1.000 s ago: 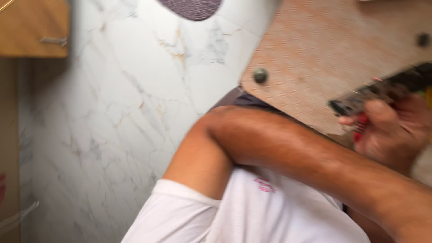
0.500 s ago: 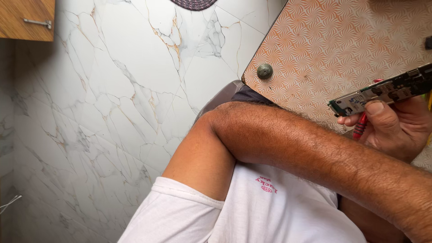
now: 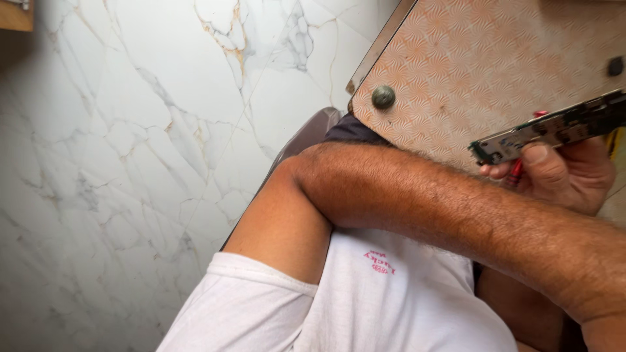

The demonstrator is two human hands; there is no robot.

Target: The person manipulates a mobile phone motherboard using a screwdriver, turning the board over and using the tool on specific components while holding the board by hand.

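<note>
My right hand (image 3: 567, 179) sits at the right edge, over the corner of a table with an orange fan-patterned top (image 3: 482, 58). It grips a long narrow green circuit board (image 3: 554, 127), thumb pressed on the underside, and a red-handled tool (image 3: 517, 171) pokes out between the fingers. My left arm (image 3: 417, 202) is bent across the view, elbow out to the left, and the forearm runs off the lower right corner. The left hand itself is out of frame. I wear a white T-shirt (image 3: 365, 300).
White marble-patterned floor tiles (image 3: 130, 163) fill the left half. A round dark bolt head (image 3: 383, 96) sits near the table corner, another (image 3: 615, 65) at the right edge. A wooden cabinet corner (image 3: 16, 13) shows top left. A dark seat edge (image 3: 306, 133) lies below the table.
The view has shifted, so the wooden cabinet has slid toward the upper left corner. The right hand keeps hold of the circuit board, and the left arm stays bent across.
</note>
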